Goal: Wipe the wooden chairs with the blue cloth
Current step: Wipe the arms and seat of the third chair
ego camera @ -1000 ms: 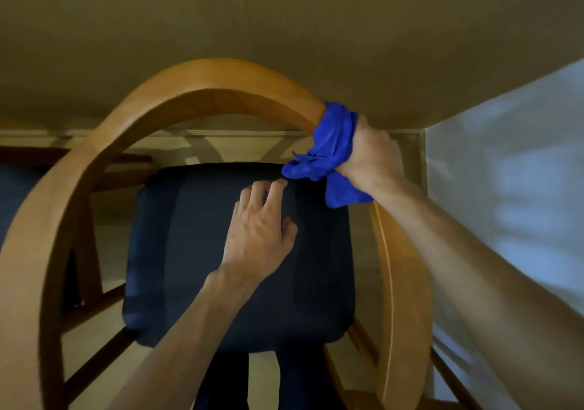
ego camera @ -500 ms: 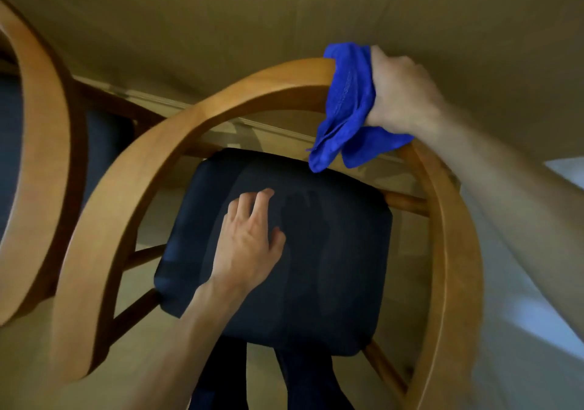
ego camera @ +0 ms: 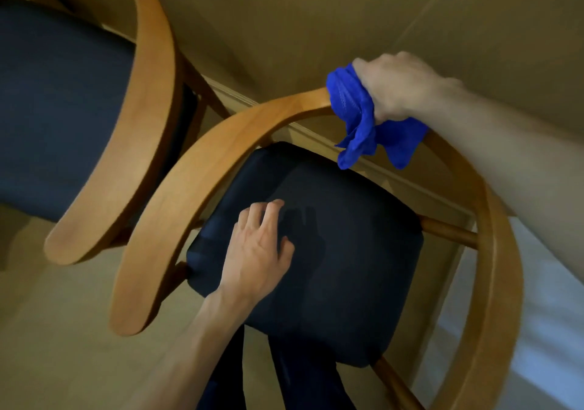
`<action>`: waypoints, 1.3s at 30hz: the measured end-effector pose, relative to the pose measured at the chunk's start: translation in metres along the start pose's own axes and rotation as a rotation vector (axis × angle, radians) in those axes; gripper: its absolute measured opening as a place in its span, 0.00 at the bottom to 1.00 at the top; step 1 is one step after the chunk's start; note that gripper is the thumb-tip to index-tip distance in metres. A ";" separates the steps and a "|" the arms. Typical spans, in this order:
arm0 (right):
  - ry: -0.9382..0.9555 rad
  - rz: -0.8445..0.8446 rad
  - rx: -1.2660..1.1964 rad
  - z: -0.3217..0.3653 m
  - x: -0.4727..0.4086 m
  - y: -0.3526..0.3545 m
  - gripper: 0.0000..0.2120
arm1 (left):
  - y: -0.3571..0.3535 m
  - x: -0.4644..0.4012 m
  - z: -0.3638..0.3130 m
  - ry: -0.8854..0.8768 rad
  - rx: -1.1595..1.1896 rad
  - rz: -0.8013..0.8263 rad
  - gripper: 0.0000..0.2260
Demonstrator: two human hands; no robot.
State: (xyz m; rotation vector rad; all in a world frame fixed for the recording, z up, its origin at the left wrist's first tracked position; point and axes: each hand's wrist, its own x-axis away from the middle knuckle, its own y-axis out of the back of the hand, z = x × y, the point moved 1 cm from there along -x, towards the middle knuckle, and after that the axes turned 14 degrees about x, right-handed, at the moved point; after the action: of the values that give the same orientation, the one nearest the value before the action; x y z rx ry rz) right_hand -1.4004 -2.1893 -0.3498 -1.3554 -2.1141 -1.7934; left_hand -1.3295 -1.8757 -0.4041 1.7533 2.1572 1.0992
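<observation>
A wooden chair with a curved backrest rail (ego camera: pixel 202 169) and a dark blue seat cushion (ego camera: pixel 347 251) stands below me. My right hand (ego camera: pixel 395 87) grips the blue cloth (ego camera: pixel 360 125), which is wrapped over the top of the rail, with loose ends hanging toward the seat. My left hand (ego camera: pixel 256 251) rests flat on the cushion, fingers spread.
A second wooden chair (ego camera: pixel 139 119) with a dark seat (ego camera: pixel 57 109) stands close on the left, its rail nearly touching the first. A tan tabletop (ego camera: pixel 316 14) lies beyond both chairs. My dark trouser legs (ego camera: pixel 300 378) show below the seat. A pale floor patch (ego camera: pixel 550 299) is at right.
The blue cloth and my right hand have slid along the curved rail from its right side toward its top. The view has shifted, bringing the second chair into sight. My left hand stayed on the seat.
</observation>
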 end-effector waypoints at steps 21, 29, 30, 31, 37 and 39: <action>0.666 -0.339 0.375 0.251 0.000 0.060 0.36 | 0.118 0.103 0.092 0.216 0.170 -0.336 0.19; 0.789 -0.327 0.401 0.277 0.011 0.068 0.30 | 0.135 0.128 0.119 0.296 0.201 -0.396 0.21; 0.797 -0.317 0.410 0.281 0.014 0.068 0.30 | 0.135 0.136 0.122 0.323 0.210 -0.402 0.21; 0.800 -0.313 0.419 0.285 0.016 0.068 0.29 | 0.133 0.144 0.124 0.347 0.218 -0.401 0.21; 0.933 -0.331 0.382 0.328 0.049 0.073 0.24 | 0.117 0.186 0.126 0.437 0.255 -0.350 0.21; 1.091 -0.339 0.321 0.376 0.077 0.066 0.18 | 0.115 0.192 0.126 0.456 0.274 -0.361 0.20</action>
State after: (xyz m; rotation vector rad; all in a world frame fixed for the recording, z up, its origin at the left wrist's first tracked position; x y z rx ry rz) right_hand -1.2286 -1.8412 -0.3779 0.1256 -1.8441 -1.5766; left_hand -1.2295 -1.6429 -0.3625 1.1957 2.8702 1.2398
